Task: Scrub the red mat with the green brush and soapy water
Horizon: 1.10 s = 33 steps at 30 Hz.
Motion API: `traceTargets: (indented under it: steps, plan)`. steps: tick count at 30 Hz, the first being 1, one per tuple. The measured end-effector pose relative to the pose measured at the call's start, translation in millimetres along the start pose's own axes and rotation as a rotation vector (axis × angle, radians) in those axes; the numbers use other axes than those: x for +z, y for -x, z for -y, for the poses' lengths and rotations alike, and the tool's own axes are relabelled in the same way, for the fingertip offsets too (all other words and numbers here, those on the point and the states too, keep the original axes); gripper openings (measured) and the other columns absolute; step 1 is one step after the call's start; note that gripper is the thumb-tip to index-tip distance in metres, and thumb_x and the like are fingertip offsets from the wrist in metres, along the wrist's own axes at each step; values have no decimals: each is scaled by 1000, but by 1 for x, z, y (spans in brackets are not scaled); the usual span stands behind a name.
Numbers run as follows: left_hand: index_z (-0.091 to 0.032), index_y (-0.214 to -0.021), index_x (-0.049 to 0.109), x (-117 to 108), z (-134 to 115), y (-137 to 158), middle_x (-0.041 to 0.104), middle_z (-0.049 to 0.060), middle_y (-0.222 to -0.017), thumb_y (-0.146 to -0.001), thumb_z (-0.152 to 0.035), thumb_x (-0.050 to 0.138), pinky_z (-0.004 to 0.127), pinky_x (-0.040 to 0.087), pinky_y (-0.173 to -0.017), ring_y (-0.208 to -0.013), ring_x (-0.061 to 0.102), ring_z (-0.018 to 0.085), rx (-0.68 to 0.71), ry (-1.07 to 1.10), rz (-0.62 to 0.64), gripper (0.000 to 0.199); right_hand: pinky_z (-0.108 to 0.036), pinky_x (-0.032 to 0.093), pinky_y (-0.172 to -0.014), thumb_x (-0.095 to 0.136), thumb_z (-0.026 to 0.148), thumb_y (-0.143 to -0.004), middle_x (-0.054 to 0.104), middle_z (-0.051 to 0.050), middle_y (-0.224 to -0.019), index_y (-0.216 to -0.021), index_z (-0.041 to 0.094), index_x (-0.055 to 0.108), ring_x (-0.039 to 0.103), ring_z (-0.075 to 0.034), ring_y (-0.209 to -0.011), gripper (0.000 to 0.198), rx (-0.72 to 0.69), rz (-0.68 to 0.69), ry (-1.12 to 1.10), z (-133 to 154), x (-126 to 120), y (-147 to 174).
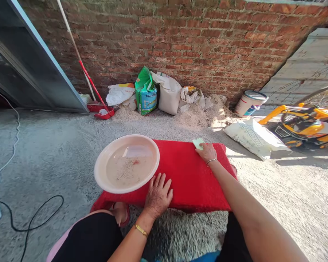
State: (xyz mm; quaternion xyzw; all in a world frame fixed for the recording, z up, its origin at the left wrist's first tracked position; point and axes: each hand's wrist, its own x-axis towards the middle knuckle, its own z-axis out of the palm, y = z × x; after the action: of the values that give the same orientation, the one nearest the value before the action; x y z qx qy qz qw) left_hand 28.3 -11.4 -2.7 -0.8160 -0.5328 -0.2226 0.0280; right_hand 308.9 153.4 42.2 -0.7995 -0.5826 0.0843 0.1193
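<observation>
A red cloth (180, 171) covers a low table in front of my knees. My left hand (159, 194) lies flat on its near edge, fingers spread, just beside the rim of a pale pink basin (100, 171). Shallow water in the basin has small grains and a reddish speck at the bottom. Toward the far right corner of the cloth, my right hand (207, 151) is closed on a pale green rectangular block (198, 142). Whether the block is a sponge or a bar of soap I cannot tell.
Along the brick wall (180, 40) stand a green-blue bag (147, 100), a white sack (169, 94) and a bucket (250, 103). A red dustpan (105, 113) lies left. On the right are a flat sack (255, 136) and a yellow toy vehicle (311, 127). Cables (30, 229) cross the left floor.
</observation>
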Motion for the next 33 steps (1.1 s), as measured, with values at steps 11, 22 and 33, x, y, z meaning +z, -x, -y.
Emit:
traceTargets:
  steps: [11, 22, 33]
  plan:
    - [-23, -120, 64, 0, 0, 2, 56, 12, -135, -87, -32, 54, 50, 34, -109, -129, 46, 30, -17, 29, 16, 36, -38, 42, -90, 61, 46, -79, 58, -17, -114, -120, 20, 64, 54, -30, -113, 48, 265, -96, -118, -36, -25, 2]
    - [-23, -122, 60, -2, 0, 4, 52, 11, -139, -86, -33, 55, 52, 32, -110, -133, 41, 30, -7, 54, 45, 38, -34, 42, -89, 53, 49, -88, 56, -12, -117, -119, 24, 64, 58, -23, -103, 40, -365, 157, -69, 199, 41, 22]
    - [-23, -122, 63, -2, 0, 1, 55, 12, -137, -88, -32, 52, 50, 32, -110, -131, 45, 30, -13, 36, 47, 37, -40, 43, -87, 61, 42, -79, 57, -16, -121, -120, 23, 64, 58, -30, -106, 46, 110, 11, -13, 4, -8, -42]
